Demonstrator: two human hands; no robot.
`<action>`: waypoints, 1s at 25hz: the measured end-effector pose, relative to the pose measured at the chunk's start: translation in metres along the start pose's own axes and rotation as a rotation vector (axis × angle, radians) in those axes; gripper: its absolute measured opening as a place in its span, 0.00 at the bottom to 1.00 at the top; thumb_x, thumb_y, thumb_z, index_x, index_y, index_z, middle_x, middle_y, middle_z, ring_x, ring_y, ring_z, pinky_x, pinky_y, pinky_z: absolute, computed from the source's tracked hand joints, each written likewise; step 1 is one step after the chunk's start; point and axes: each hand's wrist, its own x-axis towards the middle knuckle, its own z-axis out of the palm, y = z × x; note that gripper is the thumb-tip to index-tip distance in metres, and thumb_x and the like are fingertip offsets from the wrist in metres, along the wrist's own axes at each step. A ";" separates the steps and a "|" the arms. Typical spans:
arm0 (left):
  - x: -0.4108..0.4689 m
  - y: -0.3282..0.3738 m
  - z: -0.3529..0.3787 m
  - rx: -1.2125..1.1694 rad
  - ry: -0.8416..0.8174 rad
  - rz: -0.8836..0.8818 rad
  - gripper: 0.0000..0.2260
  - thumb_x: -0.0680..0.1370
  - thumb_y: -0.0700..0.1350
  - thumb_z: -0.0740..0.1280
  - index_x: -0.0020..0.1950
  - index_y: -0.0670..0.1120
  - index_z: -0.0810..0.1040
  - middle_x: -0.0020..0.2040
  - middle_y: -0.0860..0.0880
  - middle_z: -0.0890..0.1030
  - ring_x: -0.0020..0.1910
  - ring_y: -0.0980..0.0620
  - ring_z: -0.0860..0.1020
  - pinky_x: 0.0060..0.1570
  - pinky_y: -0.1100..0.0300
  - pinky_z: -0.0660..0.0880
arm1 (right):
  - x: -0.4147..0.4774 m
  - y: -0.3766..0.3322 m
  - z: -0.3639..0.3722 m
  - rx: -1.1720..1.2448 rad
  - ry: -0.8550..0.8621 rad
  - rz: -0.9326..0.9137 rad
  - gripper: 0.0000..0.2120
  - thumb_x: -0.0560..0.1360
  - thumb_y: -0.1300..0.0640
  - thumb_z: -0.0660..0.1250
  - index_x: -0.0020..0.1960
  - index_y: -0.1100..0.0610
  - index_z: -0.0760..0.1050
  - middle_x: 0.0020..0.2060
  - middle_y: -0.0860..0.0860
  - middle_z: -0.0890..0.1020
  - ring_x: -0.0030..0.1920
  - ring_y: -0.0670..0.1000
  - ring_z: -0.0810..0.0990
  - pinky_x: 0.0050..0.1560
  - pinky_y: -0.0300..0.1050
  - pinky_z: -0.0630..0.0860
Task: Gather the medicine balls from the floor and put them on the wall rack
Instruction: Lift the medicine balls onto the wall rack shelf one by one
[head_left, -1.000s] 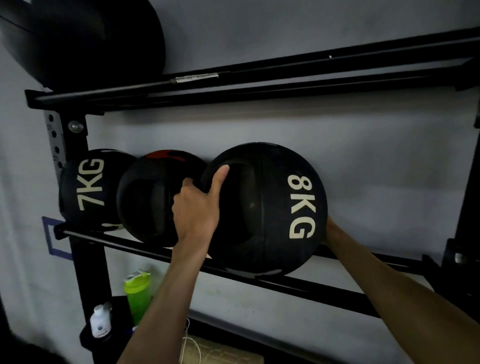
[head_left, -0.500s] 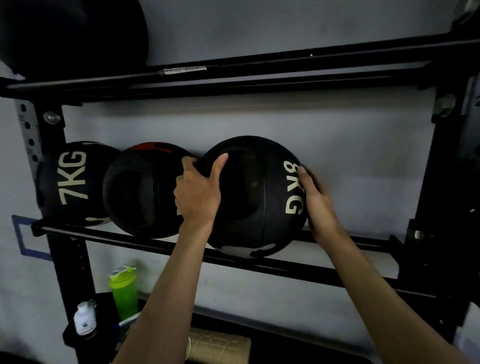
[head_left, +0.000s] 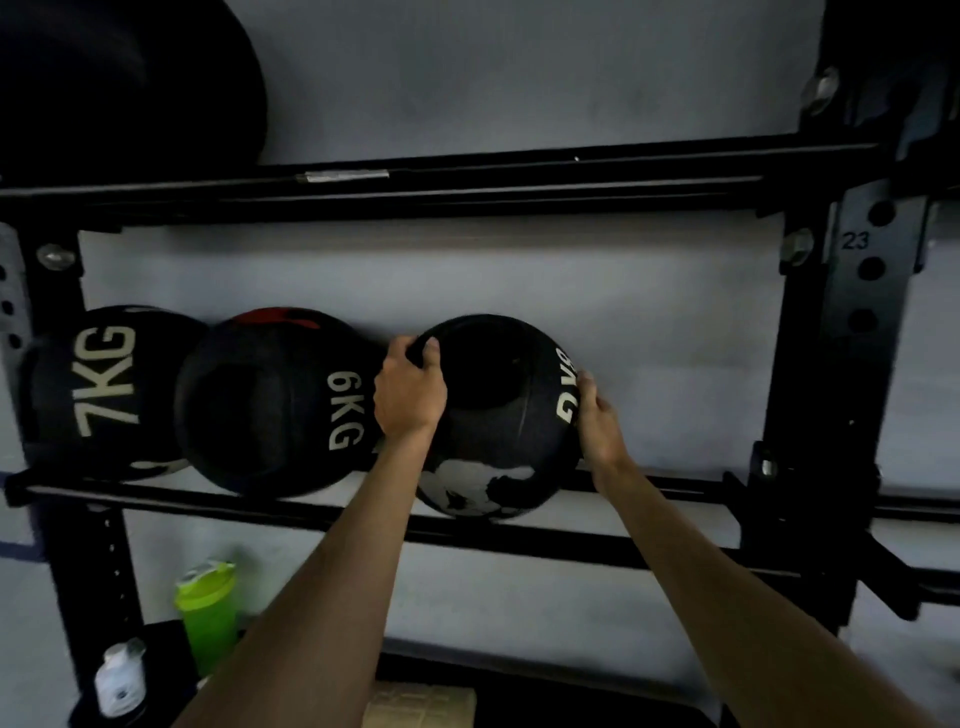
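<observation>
Your black rubber 8 kg medicine ball (head_left: 493, 415) now sits on the two black steel rails of the wall rack (head_left: 649, 553), right beside the black ball marked 6KG (head_left: 275, 400) and apparently touching it. A second ago its weight lettering faced you; it has since rolled, so the lettering has swung round to the right edge and a grey world-map print shows underneath. Your left hand (head_left: 410, 389) is closed over the rim of the ball's recessed grip at its upper left, and your right hand (head_left: 597, 421), which had been hidden behind the ball, lies with its fingers flat against the right side. Judging by this, the ball is placed and you only need to steady it before letting go. The black ball marked 7KG (head_left: 104, 389) sits furthest left.
</observation>
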 end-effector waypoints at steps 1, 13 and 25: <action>0.001 -0.001 -0.001 0.005 0.003 -0.008 0.19 0.82 0.55 0.60 0.68 0.46 0.74 0.63 0.42 0.79 0.62 0.39 0.77 0.59 0.51 0.73 | -0.002 0.001 -0.001 -0.020 -0.011 -0.007 0.23 0.84 0.43 0.53 0.61 0.58 0.79 0.56 0.54 0.84 0.56 0.51 0.81 0.63 0.47 0.76; -0.150 -0.031 -0.034 0.370 -0.109 0.220 0.21 0.78 0.42 0.64 0.71 0.43 0.68 0.66 0.36 0.70 0.65 0.36 0.70 0.60 0.43 0.71 | -0.142 0.002 -0.062 -0.792 0.006 -0.228 0.11 0.79 0.61 0.63 0.58 0.60 0.80 0.52 0.58 0.85 0.54 0.58 0.83 0.54 0.45 0.76; -0.446 -0.117 0.035 0.513 -1.050 0.306 0.07 0.79 0.46 0.61 0.48 0.46 0.77 0.48 0.42 0.84 0.51 0.39 0.81 0.45 0.50 0.77 | -0.378 0.137 -0.295 -1.294 -0.180 0.274 0.09 0.79 0.57 0.60 0.50 0.58 0.79 0.51 0.61 0.84 0.55 0.64 0.81 0.51 0.52 0.72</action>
